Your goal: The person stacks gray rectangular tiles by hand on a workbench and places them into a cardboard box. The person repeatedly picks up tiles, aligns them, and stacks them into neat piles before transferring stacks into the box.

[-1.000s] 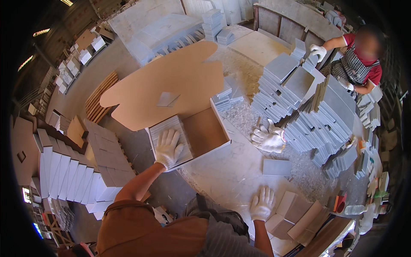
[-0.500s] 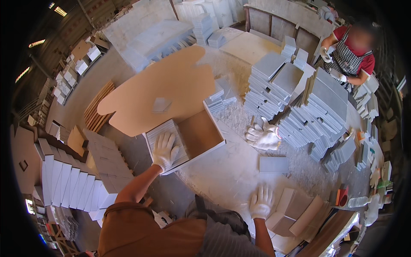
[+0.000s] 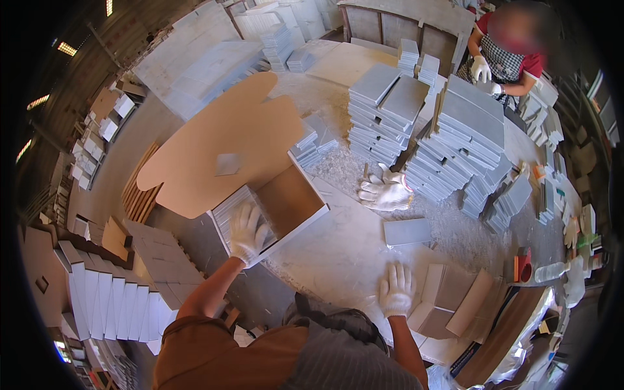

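The left hand (image 3: pixel 247 232) lies open on grey tiles (image 3: pixel 235 209) filling half an open cardboard box (image 3: pixel 292 201). The right hand (image 3: pixel 396 289) rests flat and empty near the worktable's (image 3: pixel 338 253) front edge.

Both of the person's hands wear white knitted work gloves with ribbed cuffs at the wrists: the left hand (image 3: pixel 247 232) and the right hand (image 3: pixel 396 290). The forearms are bare above the cuffs. A rust-orange short-sleeved shirt covers the left shoulder, and a dark grey, finely striped apron or vest lies over the chest.
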Action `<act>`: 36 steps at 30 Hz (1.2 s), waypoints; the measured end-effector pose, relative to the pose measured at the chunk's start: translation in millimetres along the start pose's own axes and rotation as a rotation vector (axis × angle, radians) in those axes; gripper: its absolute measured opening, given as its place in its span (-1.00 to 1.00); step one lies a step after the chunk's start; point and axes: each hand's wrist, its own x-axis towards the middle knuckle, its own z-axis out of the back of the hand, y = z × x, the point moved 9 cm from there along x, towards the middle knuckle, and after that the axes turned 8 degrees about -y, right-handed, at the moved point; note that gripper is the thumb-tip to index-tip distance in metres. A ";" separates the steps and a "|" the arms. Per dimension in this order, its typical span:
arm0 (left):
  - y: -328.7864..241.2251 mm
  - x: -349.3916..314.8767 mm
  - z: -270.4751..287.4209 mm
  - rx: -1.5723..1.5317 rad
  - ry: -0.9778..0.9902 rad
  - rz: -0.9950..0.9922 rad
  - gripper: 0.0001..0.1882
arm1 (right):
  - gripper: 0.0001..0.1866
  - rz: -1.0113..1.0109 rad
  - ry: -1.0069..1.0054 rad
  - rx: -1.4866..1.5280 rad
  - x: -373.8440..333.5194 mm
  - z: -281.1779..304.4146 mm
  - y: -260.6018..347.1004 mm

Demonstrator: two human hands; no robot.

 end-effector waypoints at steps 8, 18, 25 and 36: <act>-23.9 4.2 -8.7 0.063 0.016 -0.129 -0.53 | -0.44 -0.035 0.164 0.042 10.8 -5.5 -8.9; -45.9 -25.8 19.9 -0.062 0.087 -0.346 -0.29 | -0.50 0.010 -0.145 0.087 7.2 35.0 -8.2; 28.6 -83.7 61.5 0.150 0.130 0.013 0.14 | -0.43 0.007 -0.004 0.059 10.6 7.1 -2.0; 87.1 -157.9 13.6 -0.714 0.073 0.832 0.19 | -0.47 0.043 -0.033 -0.045 3.5 -5.2 0.9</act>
